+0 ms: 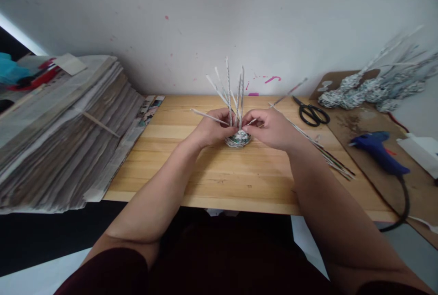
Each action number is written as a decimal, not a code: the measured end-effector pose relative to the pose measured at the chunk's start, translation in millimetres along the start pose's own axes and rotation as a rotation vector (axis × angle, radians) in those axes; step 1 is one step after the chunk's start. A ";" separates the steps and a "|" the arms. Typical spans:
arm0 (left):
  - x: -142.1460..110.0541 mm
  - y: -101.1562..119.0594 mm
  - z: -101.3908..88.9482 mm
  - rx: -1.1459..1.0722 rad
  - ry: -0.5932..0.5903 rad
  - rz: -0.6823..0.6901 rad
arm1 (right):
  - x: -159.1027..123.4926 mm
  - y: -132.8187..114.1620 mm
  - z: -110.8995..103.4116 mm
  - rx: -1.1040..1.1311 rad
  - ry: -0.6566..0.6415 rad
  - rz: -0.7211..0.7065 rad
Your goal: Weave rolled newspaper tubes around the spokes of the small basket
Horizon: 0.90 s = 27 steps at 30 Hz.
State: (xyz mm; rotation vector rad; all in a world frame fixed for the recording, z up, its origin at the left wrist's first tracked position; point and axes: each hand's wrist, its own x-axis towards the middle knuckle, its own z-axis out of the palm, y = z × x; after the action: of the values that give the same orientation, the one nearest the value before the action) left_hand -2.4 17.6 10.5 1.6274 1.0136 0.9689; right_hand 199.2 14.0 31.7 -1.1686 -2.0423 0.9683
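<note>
A small basket woven from rolled newspaper strips [238,139] sits on the wooden table, with several paper sticks [228,85] rising from its rim. My left hand [217,127] is closed at the basket's left side, thumb and fingers gripping its rim and the base of the sticks. On the right side, my right hand [267,126] pinches a thin rolled paper strip [252,121] close to the rim. One stick [207,116] slants out to the left past my left hand. My fingertips partly hide the basket's upper edge.
Black scissors [311,113] and loose paper sticks [328,156] lie to the right. Beyond them, a blue glue gun [379,151] rests on a brown board [362,126], with several woven paper pieces [356,92] behind. A tall newspaper stack [75,135] stands at left. The wall [191,26] closes the back.
</note>
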 end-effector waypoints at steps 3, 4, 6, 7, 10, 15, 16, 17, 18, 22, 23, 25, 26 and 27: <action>-0.3 0.2 1.8 -0.021 0.003 0.014 | -1.7 -1.0 0.3 -0.032 0.005 -0.010; -0.4 0.1 2.3 -0.031 0.002 0.019 | -2.6 -2.4 0.6 -0.051 0.001 -0.001; -0.5 0.0 2.7 -0.042 -0.006 0.029 | -4.4 -5.7 1.8 -0.110 0.009 0.009; -0.4 0.1 2.5 -0.037 -0.012 0.033 | -5.0 -7.4 2.7 -0.148 0.026 0.004; -0.2 0.7 1.0 -0.002 -0.025 0.041 | -4.7 -10.5 7.4 -0.227 0.103 -0.030; -0.1 0.4 -0.6 0.012 -0.005 0.067 | -1.0 -7.8 16.2 -0.214 0.202 0.001; -0.1 0.2 -0.7 0.010 0.001 0.068 | -0.7 -6.6 16.6 -0.208 0.207 0.004; 0.0 0.0 -0.9 0.011 0.000 0.065 | -0.5 -5.3 16.3 -0.195 0.200 0.003; 0.0 -0.1 -1.4 0.013 -0.005 0.061 | -0.6 -4.0 15.3 -0.173 0.174 0.001; -0.2 1.0 -5.3 0.004 -0.060 0.053 | -1.2 0.7 9.0 -0.042 0.009 0.002; -0.3 1.4 -6.2 0.005 -0.066 0.056 | -1.2 1.6 7.8 -0.033 -0.004 0.006; -0.5 1.7 -7.1 0.024 -0.064 0.059 | -0.9 2.6 6.3 -0.055 0.003 0.007; -0.4 1.6 -6.8 0.041 -0.050 0.064 | -0.8 2.6 6.0 -0.073 0.007 0.005; -0.3 1.2 -6.0 0.061 -0.030 0.072 | -0.6 2.5 5.8 -0.086 0.009 0.000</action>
State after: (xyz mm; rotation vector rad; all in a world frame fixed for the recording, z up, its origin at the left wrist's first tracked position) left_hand -7.8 18.9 13.1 1.7336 0.9784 0.9669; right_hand 196.2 12.5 26.3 -1.2147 -2.0951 0.8816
